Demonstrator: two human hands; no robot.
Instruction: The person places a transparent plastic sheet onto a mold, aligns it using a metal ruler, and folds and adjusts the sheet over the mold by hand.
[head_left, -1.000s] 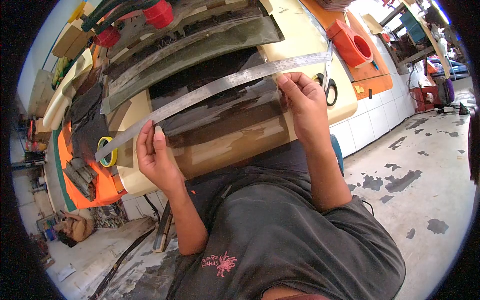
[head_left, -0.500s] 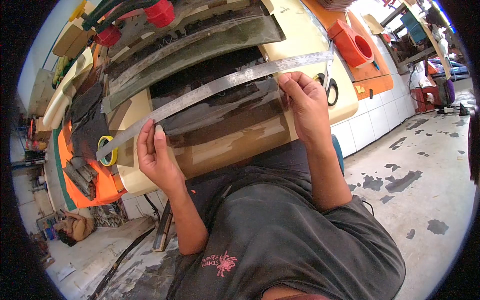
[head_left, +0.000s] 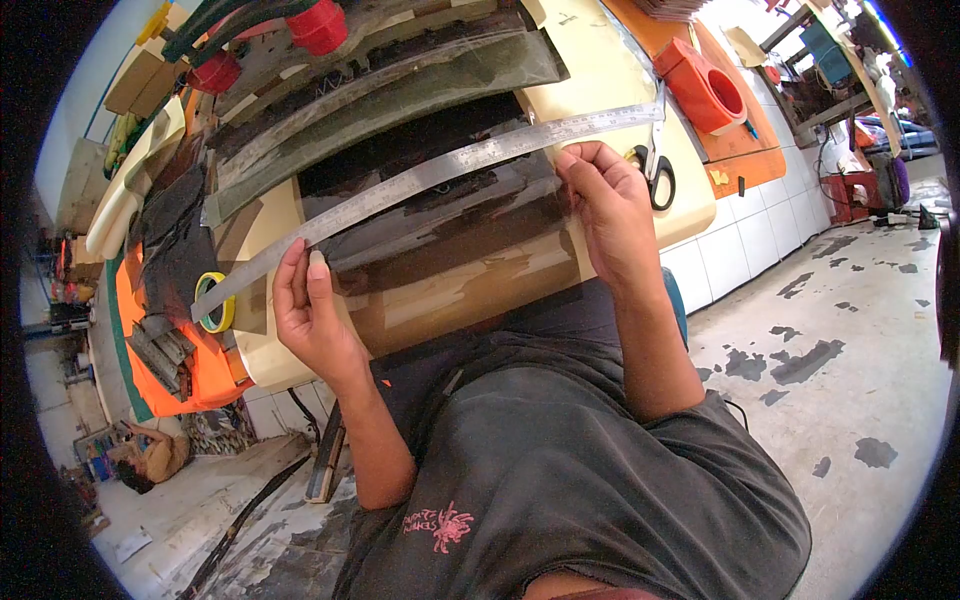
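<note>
A dark see-through plastic sheet hangs over the near edge of the cream work surface. My left hand pinches its left upper corner between thumb and fingers, just below a long steel ruler. The sheet's right upper corner is pinched in my right hand. The ruler lies slantwise across the surface, above both hands. Its left end rests by a roll of yellow tape. Black-handled scissors lie right of my right hand, close to the ruler's other end.
Beyond the ruler lies a long dark green strip. An orange tape dispenser stands at the right on an orange board. Dark scraps rest on orange material at the left. Another person is at the lower left.
My hands and the pinched sheet stay almost still; the sheet's surface reflections shift slightly. At the lower left, the other person has moved a little.
</note>
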